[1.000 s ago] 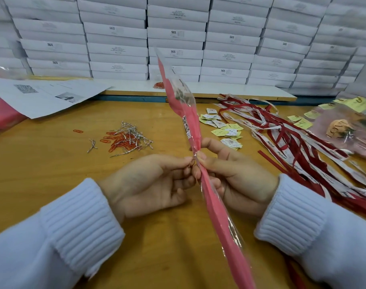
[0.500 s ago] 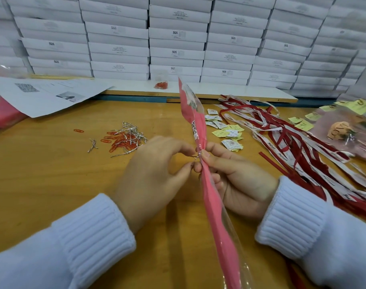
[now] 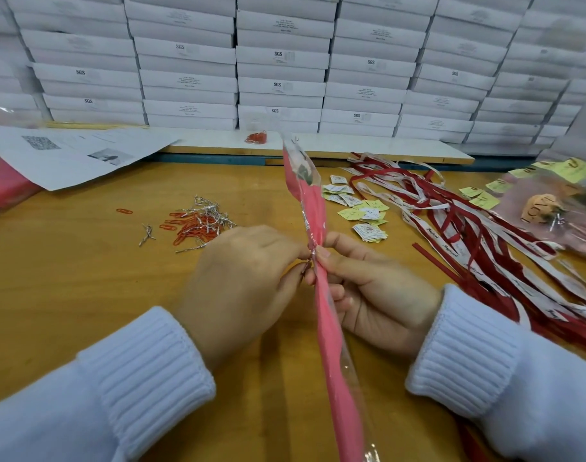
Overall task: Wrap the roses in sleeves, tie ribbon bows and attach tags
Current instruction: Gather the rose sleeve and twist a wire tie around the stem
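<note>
Here, left hand (image 3: 244, 281) pinches tie (image 3: 309, 262); right hand (image 3: 378, 295) grips sleeve (image 3: 331, 361) containing rose (image 3: 304, 171).

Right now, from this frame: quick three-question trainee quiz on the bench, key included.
1. True or false: the right hand grips the long pink cellophane-sleeved rose.
2. What does the left hand pinch at the sleeve? A) silver twist tie B) yellow paper tag C) red ribbon
3. Fill in: the heap of red paper clips lies on the rose's ___ side.
Key: 1 true; 2 A; 3 left.
</note>
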